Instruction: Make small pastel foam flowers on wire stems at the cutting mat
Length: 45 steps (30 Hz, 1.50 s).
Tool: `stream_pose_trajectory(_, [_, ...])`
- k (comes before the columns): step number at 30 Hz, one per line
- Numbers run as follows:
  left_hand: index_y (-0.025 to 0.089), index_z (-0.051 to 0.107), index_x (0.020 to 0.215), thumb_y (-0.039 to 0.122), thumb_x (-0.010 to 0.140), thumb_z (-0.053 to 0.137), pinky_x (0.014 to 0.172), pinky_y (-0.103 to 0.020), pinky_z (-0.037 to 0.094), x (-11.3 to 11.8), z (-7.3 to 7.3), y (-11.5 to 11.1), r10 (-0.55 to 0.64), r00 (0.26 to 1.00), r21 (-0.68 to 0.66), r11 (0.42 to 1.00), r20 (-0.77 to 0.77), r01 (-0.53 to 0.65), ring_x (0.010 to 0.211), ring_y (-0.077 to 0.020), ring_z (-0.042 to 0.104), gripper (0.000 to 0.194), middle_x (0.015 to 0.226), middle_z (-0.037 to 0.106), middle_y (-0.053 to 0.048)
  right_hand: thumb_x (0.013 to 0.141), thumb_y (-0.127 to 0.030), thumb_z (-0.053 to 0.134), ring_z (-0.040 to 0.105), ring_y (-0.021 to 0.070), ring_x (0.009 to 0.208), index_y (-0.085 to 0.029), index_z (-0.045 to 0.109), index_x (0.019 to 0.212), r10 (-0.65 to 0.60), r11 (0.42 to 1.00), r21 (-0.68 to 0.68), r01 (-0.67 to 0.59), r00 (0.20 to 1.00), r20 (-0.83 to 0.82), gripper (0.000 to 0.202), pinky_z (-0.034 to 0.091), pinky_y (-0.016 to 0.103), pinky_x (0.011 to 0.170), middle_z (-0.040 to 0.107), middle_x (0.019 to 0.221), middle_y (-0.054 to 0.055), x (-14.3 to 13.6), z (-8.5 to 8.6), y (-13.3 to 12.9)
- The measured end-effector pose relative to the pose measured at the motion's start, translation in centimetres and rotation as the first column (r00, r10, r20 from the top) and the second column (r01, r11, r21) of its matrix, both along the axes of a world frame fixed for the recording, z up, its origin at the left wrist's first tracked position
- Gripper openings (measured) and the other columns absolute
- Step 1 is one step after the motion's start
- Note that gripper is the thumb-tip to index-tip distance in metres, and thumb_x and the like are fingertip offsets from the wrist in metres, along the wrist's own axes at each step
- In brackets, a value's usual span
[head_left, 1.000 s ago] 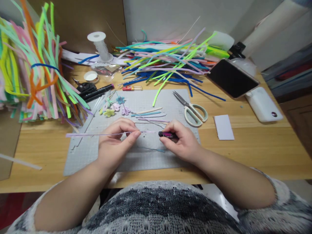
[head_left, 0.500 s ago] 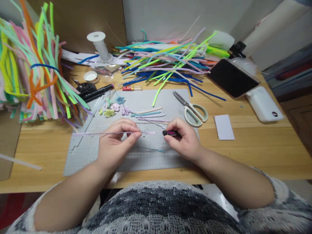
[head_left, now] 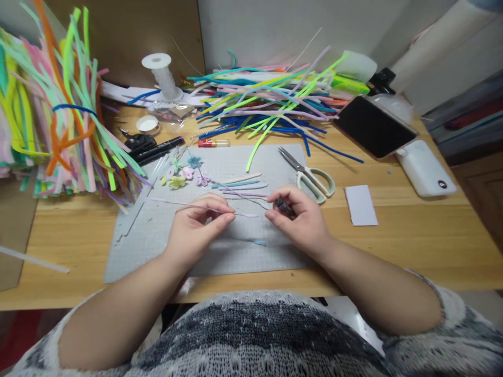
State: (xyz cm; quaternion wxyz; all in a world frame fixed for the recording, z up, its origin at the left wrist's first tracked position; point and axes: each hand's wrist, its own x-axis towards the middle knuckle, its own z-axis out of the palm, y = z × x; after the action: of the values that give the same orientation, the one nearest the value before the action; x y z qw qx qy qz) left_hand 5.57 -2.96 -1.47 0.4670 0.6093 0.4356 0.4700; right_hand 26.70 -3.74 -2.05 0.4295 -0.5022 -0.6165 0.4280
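Observation:
My left hand (head_left: 198, 225) pinches a thin lilac pipe cleaner (head_left: 173, 202) between thumb and forefinger. Its slightly thicker, fuzzy end sticks out past the fingertips, towards my right hand. My right hand (head_left: 302, 220) curls around a small black object (head_left: 283, 206), mostly hidden by the fingers, whose kind I cannot make out. A gap separates the two hands. Both are above a grey cutting mat (head_left: 133, 256). Beneath them on the mat lies a short blue-tipped stem (head_left: 259, 242). Several cut pipe cleaners (head_left: 241, 183) are just beyond, beside small pastel flowers (head_left: 176, 181).
Scissors (head_left: 308, 175) lie at the mat's right edge, near a white card (head_left: 361, 205). A phone (head_left: 375, 125) leans at the back right. Pipe cleaners pile up (head_left: 271, 99) at the back, and a tied bundle (head_left: 70, 115) stands left. A white spool (head_left: 165, 78) is behind.
My left hand has shifted slightly right, and the pipe cleaner's left end now reaches less far out. My right-hand fingers have shifted on the black object, whose magenta part no longer shows.

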Motion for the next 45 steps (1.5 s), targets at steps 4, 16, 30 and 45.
stream_pose_trajectory(4, [0.022,0.072,0.071,0.025,0.072,0.075,0.062,-0.03,0.049,0.6,-0.5,0.0,-0.034,0.999,-0.053,0.998,0.037,0.036,0.073,-0.0167,0.062,0.004,0.072,0.067,-0.004,0.079,-0.028,0.065,0.057,0.0116,0.065,-0.021,0.064,0.083,0.165,0.984,0.055,-0.172,0.98,0.108,0.008,0.045,0.028,0.061,0.066,0.074,0.0,-0.1,0.0,0.0])
stream_pose_trajectory(16, [0.021,0.068,0.09,0.027,0.069,0.078,0.059,-0.027,0.048,0.5,-1.1,0.3,0.067,0.997,-0.135,0.989,0.046,-0.06,0.07,-0.0143,0.06,0.025,0.086,0.066,-0.005,0.076,-0.014,0.062,0.062,0.0135,0.072,-0.022,0.068,0.085,0.21,0.972,0.046,-0.231,0.94,0.27,0.014,0.046,0.029,0.067,0.07,0.08,0.0,0.9,-0.6,0.6])
stream_pose_trajectory(30, [0.021,0.063,0.086,0.023,0.082,0.063,0.081,-0.036,0.042,-0.8,1.0,0.3,-0.138,0.803,0.132,0.956,-0.579,0.26,0.089,-0.0198,0.054,0.005,0.089,0.06,-0.003,0.08,-0.02,0.057,0.063,0.0198,0.081,-0.023,0.067,0.086,0.038,0.995,0.029,-0.099,0.612,0.79,0.012,0.031,0.029,0.06,0.073,0.087,0.003,1.6,-0.5,1.9])
stream_pose_trajectory(45, [0.02,0.065,0.089,0.013,0.079,0.064,0.072,-0.026,0.043,-2.9,1.8,1.6,0.467,0.884,0.169,0.873,-0.022,-0.457,0.077,-0.0118,0.055,0.011,0.084,0.062,0.0,0.075,-0.019,0.06,0.061,0.0174,0.069,-0.023,0.067,0.085,0.53,0.832,-0.35,-0.429,0.432,0.73,0.013,0.028,0.028,0.058,0.072,0.078,0.003,-0.5,1.1,-0.4])
